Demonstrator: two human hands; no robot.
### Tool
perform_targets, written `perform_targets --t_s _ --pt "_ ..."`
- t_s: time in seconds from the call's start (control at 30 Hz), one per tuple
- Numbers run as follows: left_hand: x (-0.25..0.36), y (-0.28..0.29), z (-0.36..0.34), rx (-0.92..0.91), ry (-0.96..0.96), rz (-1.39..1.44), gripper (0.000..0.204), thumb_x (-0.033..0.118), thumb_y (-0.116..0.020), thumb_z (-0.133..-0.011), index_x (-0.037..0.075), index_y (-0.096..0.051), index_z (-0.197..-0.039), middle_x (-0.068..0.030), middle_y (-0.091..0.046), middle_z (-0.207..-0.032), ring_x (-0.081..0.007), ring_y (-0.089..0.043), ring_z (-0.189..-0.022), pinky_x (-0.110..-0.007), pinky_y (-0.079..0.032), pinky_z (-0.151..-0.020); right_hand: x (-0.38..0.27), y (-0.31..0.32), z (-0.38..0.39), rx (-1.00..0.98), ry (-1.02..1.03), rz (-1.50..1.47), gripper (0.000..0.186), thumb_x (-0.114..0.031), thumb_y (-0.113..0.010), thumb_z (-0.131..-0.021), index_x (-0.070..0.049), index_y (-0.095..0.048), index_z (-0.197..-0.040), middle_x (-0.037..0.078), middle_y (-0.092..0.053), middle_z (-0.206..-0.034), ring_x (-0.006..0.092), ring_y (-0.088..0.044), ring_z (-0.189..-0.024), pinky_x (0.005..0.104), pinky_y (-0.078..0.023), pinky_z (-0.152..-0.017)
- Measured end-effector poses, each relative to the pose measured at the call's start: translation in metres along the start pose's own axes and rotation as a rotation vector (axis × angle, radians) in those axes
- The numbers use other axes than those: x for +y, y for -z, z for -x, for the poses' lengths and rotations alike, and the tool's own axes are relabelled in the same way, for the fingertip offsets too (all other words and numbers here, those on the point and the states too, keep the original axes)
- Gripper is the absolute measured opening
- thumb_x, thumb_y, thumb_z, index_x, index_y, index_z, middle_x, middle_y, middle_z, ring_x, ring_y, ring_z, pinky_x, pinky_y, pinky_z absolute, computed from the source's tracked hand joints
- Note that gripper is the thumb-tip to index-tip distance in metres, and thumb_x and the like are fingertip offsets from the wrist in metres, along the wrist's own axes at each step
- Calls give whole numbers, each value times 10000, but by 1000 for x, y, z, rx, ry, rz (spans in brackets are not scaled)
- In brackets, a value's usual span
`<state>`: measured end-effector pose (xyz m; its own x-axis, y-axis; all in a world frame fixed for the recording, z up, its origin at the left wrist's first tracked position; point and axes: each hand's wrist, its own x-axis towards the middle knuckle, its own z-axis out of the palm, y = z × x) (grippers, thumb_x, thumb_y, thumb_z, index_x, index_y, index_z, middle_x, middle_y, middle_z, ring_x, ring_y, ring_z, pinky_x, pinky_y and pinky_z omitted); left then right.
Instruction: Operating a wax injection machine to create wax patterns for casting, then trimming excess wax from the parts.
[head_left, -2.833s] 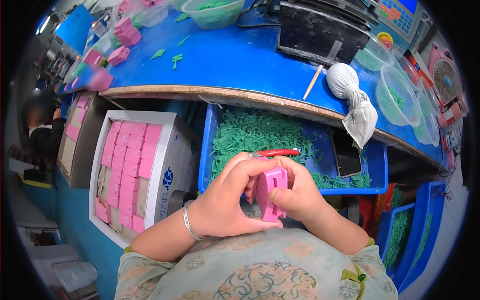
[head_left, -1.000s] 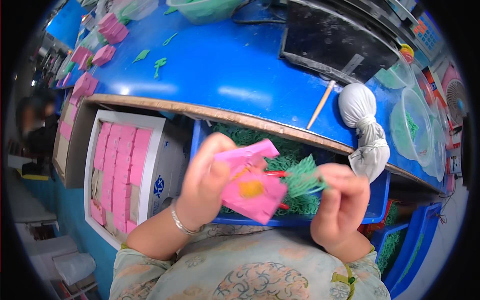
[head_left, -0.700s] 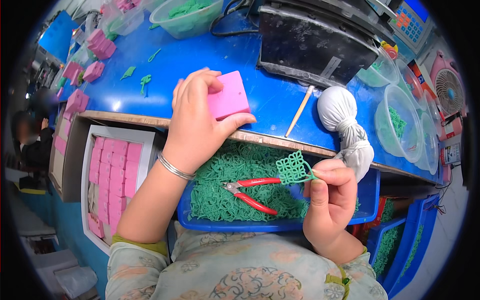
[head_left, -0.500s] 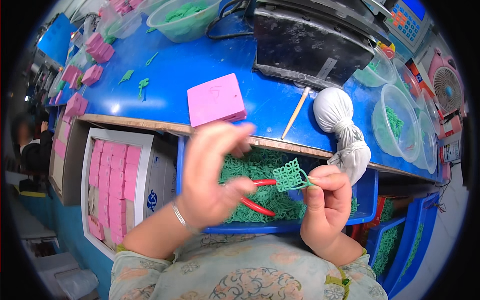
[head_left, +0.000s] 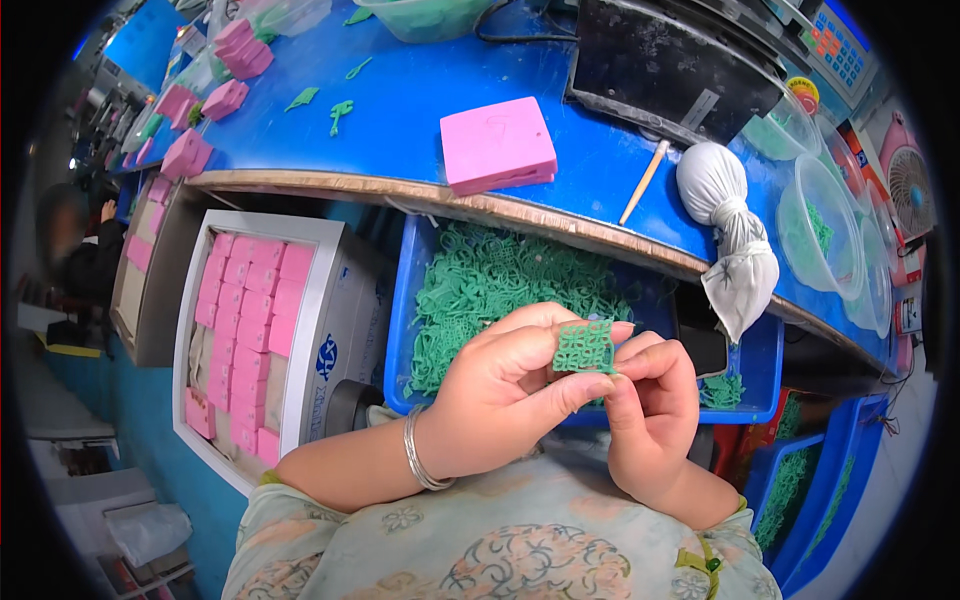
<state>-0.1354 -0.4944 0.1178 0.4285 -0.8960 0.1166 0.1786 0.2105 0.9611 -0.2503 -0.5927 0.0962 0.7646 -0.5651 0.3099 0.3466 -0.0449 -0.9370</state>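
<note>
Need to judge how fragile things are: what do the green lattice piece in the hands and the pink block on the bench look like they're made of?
Green lattice piece: probably wax or soft plastic, matte, thin openwork, pinched by the left hand and right hand. Pink block: likely rubber or silicone, matte, with rounded edges.

Between your fingers sits a small green lattice piece (head_left: 585, 347), matt and rubbery-looking. At the worktop's near edge lies a smooth matt pink block (head_left: 497, 143); the blue worktop (head_left: 400, 100) is glossy, its white cloth bundle (head_left: 725, 225) soft and wrinkled.
</note>
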Motion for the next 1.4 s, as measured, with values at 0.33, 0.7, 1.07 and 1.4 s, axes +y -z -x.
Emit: perform_targets --t_s 0.33,0.7,1.07,1.4 --pt "7 -6 25 9 19 95 239 -32 -561 -818 -56 -562 -1055 -87 -515 -1024 -124 -554 -862 -218 -480 -701 -16 -11 17 -67 -56 -32 103 33 -519 -828 1 -435 -876 55 -480 -798 38 -369 -603 172 -313 -530" --pt "11 -5 32 29 36 110 262 -16 -536 -841 -45 -543 -1101 -72 -496 -1058 -112 -548 -877 -212 -477 -705 -17 -15 17 -111 -43 -16 92 28 -513 -830 -2 -428 -848 45 -513 -752 44 -387 -607 181 -327 -535" --pt "10 -5 24 44 66 119 287 -1 -537 -843 -44 -522 -1126 -71 -484 -1034 -92 -520 -831 -202 -447 -666 -12 -11 12 -128 -81 -35 83 9 -497 -837 -19 -420 -818 47 -548 -762 26 -363 -574 174 -309 -516" --pt "12 -10 25 45 97 160 263 3 -530 -848 -38 -531 -1108 -74 -490 -1049 -97 -527 -853 -203 -447 -680 -9 -9 16 -139 -64 15 97 -9 -497 -839 -25 -415 -789 31 -522 -726 36 -367 -563 190 -312 -507"
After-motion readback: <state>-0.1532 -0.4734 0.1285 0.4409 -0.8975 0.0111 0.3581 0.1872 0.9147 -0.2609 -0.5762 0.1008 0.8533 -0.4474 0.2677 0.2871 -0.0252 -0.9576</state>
